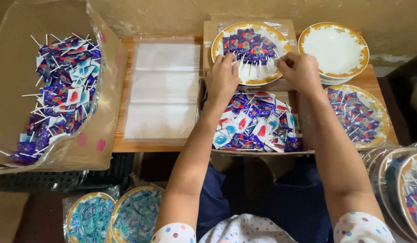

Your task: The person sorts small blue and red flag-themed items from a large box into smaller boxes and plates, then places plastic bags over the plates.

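Both hands work at a gold-rimmed plate [280, 77] near the wooden table's [123, 145] far edge: the left hand [222, 77] and right hand [299, 69] finger the white sticks of purple-wrapped lollipops [249, 46] fanned across it, above a box of lollipops [256, 126].

Purple wrapped lollipops [250, 46] on plate, more in centre box [256, 126], left carton [64, 85], clear bags [163, 90]

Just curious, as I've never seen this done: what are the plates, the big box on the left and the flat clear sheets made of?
Plates: probably glossy ceramic or melamine, white with gold rim. Box: brown cardboard, matte, creased. Sheets: thin clear plastic, shiny and see-through.
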